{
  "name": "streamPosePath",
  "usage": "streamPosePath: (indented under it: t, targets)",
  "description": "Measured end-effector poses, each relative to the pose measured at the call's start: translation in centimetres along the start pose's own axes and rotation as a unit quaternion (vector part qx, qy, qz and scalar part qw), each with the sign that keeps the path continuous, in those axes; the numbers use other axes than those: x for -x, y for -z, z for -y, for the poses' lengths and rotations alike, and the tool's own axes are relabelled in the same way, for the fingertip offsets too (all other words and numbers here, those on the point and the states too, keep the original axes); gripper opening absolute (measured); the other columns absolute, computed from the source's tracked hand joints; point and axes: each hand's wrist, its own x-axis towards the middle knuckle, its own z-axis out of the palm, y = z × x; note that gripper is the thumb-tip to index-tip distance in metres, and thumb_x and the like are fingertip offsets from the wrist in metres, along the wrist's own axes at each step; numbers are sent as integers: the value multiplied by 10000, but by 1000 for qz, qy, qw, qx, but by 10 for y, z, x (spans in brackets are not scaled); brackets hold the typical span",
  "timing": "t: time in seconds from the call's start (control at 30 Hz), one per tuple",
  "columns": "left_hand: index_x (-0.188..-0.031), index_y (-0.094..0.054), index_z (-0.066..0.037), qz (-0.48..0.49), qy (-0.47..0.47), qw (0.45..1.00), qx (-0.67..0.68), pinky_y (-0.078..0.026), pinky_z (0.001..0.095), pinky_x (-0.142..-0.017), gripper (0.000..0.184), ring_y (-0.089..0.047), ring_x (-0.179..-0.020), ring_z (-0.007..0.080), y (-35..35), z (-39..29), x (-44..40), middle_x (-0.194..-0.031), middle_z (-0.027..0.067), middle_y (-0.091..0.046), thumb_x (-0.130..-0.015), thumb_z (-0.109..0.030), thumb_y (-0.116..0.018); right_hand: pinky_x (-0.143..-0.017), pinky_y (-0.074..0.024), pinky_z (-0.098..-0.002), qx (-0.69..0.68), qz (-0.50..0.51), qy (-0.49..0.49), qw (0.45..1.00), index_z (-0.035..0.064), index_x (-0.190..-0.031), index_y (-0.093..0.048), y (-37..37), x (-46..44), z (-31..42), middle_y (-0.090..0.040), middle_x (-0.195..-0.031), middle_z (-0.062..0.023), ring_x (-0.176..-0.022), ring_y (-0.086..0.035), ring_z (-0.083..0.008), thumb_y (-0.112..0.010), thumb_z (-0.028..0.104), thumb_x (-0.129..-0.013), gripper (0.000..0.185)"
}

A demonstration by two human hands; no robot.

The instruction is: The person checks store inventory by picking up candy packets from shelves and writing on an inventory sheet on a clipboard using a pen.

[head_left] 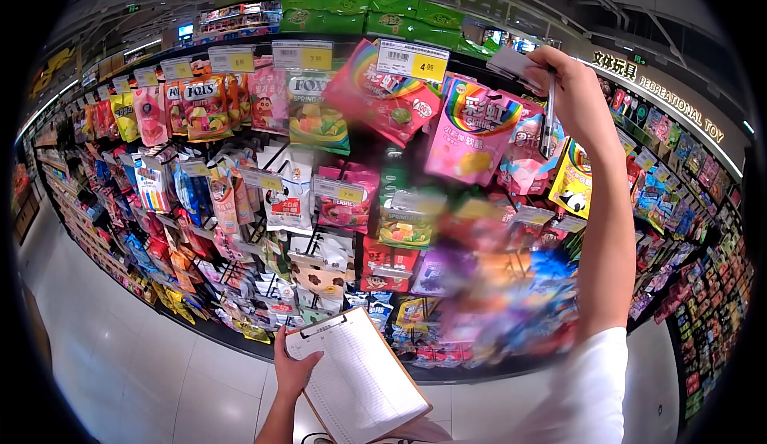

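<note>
My left hand grips the left edge of a clipboard, thumb on top of a printed sheet with ruled lines. My right hand is raised at the upper right, fingers bent around a dark pen that points down. Its fingertips are at a price tag holder on the top row. Just left of it hang a pink Skittles bag and a red Skittles bag, the red one tilted and partly blurred. A 4.00 price tag stands above them.
Rows of hanging candy bags, such as Fox's bags and a Spring bag, fill the rack ahead. Green packs lie on top. More racks stand at the right under a lit sign. Tiled floor shows below.
</note>
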Motion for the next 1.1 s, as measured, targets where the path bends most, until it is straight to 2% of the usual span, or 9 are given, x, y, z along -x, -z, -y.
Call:
streamPosePath:
  t: [0.4, 0.6, 0.67, 0.77, 0.8, 0.9, 0.97, 1.03, 1.1]
  targets:
    - [-1489, -214, 3, -11, -5, 1000, 10, -534, 374, -900, 1019, -608, -1070, 255, 6, 11, -4, -1258, 162, -526, -647, 139, -771, -722, -499, -354, 38, -10, 36, 999, -16, -1059, -645, -1, -1, -4, -684, -858, -203, -794, -677, -323, -669, 49, -861, 210]
    - [-1493, -200, 1, -13, -1, 999, 35, -537, 372, -897, 1017, -613, -1062, 257, 3, 7, -5, -1253, 163, -531, -654, 153, -755, -734, -503, -353, -18, 29, -12, 999, 6, -1026, -659, 2, 15, 11, -696, -847, -147, -805, -683, -287, -741, 111, -820, 245]
    - [-1488, -201, 5, -9, 8, 999, 34, -532, 366, -903, 1016, -601, -1085, 255, 3, 3, -5, -1267, 167, -517, -656, 140, -768, -810, -501, -311, 11, 51, 32, 998, 3, -1071, -615, 2, 20, 11, -681, -931, -91, -859, -631, -159, -777, 74, -777, 343]
    - [-1483, -203, 9, -6, 15, 999, 34, -529, 360, -909, 1015, -588, -1108, 254, 1, -1, -5, -1285, 172, -501, -657, 126, -780, -854, -496, -330, 18, 58, 29, 998, 16, -1116, -588, 4, 25, 13, -680, -991, -100, -937, -642, -197, -794, 59, -747, 425]
    - [-1483, -203, 10, -6, 15, 999, 35, -529, 361, -908, 1016, -588, -1109, 255, 0, -2, -6, -1288, 173, -500, -656, 126, -780, -814, -497, -378, 20, 34, 48, 998, 24, -1066, -543, 2, 26, 6, -673, -1006, -118, -941, -659, -315, -806, 71, -727, 432]
    - [-1481, -205, 17, -2, 14, 1000, 23, -528, 361, -907, 1014, -587, -1108, 255, -1, 0, -8, -1287, 175, -502, -653, 125, -779, -813, -500, -379, 25, -44, 86, 995, 22, -1072, -545, 4, 31, 5, -648, -944, -114, -934, -656, -326, -810, 64, -723, 441]
    - [-1480, -206, 19, -2, 13, 1000, 16, -528, 360, -906, 1015, -588, -1106, 254, 0, 3, -9, -1283, 174, -505, -651, 121, -782, -810, -504, -372, 28, -89, 109, 990, 9, -1048, -538, 8, 41, 14, -617, -892, -105, -911, -658, -281, -816, 59, -720, 432]
    - [-1480, -207, 22, -1, 13, 1000, 10, -527, 359, -905, 1016, -588, -1104, 253, -1, 6, -10, -1280, 173, -508, -649, 117, -784, -795, -502, -327, 42, -118, 58, 990, -9, -1012, -533, 17, 57, 23, -595, -851, -99, -899, -655, -214, -822, 71, -725, 416]
    - [-1479, -209, 25, -2, 16, 1000, 9, -526, 357, -905, 1022, -591, -1099, 250, -4, 6, -11, -1275, 173, -513, -644, 109, -792, -764, -499, -291, -65, -193, 121, 971, -4, -847, -470, 6, 75, 17, -677, -1007, -166, -883, -654, -207, -822, 94, -751, 377]
